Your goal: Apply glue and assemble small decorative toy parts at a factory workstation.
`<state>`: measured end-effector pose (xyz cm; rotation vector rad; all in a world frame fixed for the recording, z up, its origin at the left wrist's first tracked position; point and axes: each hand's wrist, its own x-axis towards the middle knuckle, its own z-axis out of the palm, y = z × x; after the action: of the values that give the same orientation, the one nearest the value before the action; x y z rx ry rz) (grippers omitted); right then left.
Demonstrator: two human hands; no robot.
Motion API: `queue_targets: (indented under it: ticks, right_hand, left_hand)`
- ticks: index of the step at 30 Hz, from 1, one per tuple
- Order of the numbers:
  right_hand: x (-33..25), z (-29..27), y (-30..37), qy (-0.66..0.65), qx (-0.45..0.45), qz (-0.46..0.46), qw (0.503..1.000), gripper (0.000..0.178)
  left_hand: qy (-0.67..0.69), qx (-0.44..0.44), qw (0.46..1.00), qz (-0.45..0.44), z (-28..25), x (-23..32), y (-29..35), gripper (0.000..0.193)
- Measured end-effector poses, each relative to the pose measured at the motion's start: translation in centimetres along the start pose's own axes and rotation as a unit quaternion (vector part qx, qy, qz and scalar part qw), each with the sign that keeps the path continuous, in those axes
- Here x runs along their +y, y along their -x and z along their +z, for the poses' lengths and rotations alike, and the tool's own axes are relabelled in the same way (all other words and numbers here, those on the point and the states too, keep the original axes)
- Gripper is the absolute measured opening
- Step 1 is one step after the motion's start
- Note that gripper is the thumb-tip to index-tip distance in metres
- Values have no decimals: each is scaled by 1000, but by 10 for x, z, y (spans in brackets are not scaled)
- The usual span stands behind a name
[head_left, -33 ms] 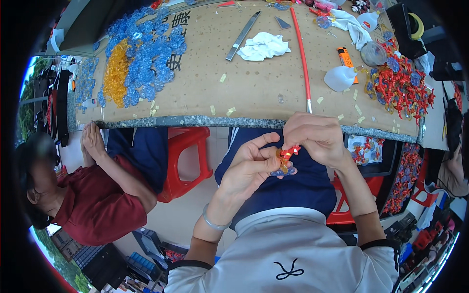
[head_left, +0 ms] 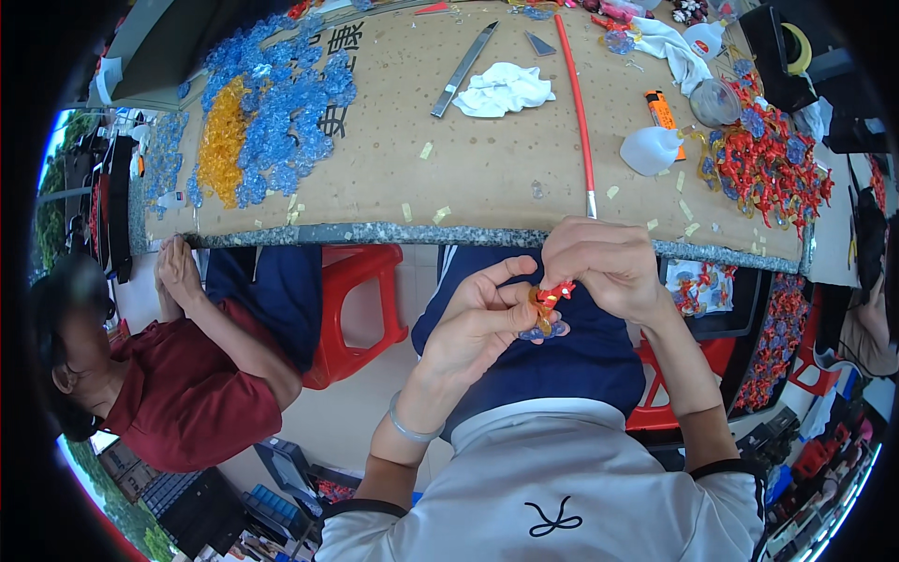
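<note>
Over my lap, just in front of the table edge, my left hand is closed on a small figurine. Its upper part is red, with a clear amber piece below it and a clear blue base at the bottom. My right hand is bent over the figurine from the right, its thumb and fingers pinched together at the red top. Whether something tiny sits in that pinch is hidden by the fingers. A long red-handled brush lies on the table just beyond my right hand.
Blue clear pieces and amber pieces are heaped at the left; red figurines pile up at the right. A white bottle, white cloth and metal blade lie on the table. A person in maroon sits at left.
</note>
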<state>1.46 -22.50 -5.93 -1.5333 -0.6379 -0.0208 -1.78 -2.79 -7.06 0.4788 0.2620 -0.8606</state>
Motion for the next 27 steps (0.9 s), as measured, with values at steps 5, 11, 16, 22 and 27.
queue_targets:
  ticks: [5,11,16,22,27]
  right_hand:
    - [0,0,-2,1,9,-35,999,25]
    - [-1,-2,-2,-5,15,-14,1000,24]
    - [4,-1,-3,-14,27,-40,999,22]
    - [4,-4,-8,5,19,-67,998,20]
    - [7,-15,-10,53,8,-47,997,28]
  left_hand:
    - [20,-36,999,8,0,-1,-3,45]
    - [20,-50,999,-8,-6,-2,-7,44]
    - [8,-30,999,34,2,-2,-8,40]
    - [-158,32,978,132,7,3,-5,37]
    - [-306,98,911,257,21,3,-6,38]
